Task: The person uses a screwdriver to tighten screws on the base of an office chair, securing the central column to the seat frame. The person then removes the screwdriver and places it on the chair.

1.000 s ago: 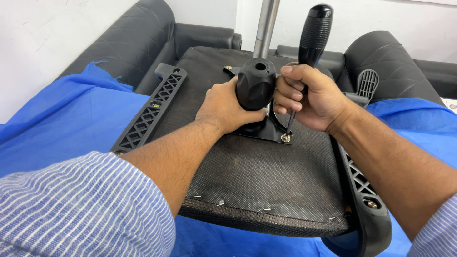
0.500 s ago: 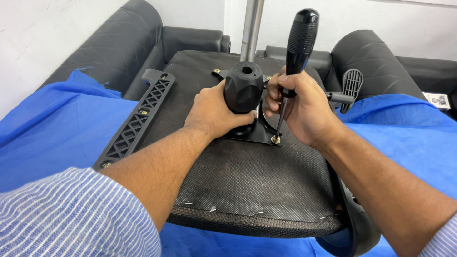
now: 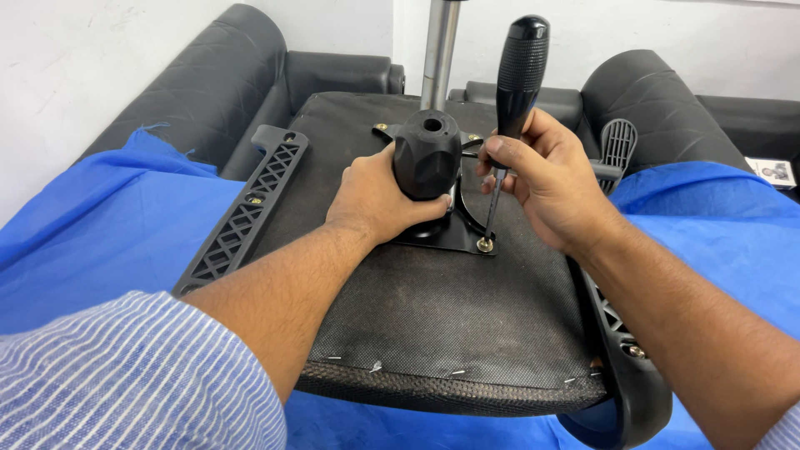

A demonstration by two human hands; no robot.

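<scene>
Left hand (image 3: 379,196) clamped on faceted black plastic hub (image 3: 427,154), frame centre; right hand (image 3: 546,179) gripping ribbed black-handled screwdriver (image 3: 515,92), steel tip on brass screw (image 3: 484,244); dusty woven black seat underside (image 3: 450,317).

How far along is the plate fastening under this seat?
Done: the mounting plate lies flat on the upturned seat, with screws showing at its far corners. In hand: the right hand holds the screwdriver on the near-right screw; the left hand grips the hub. Left: the near-left corner is hidden.
</scene>
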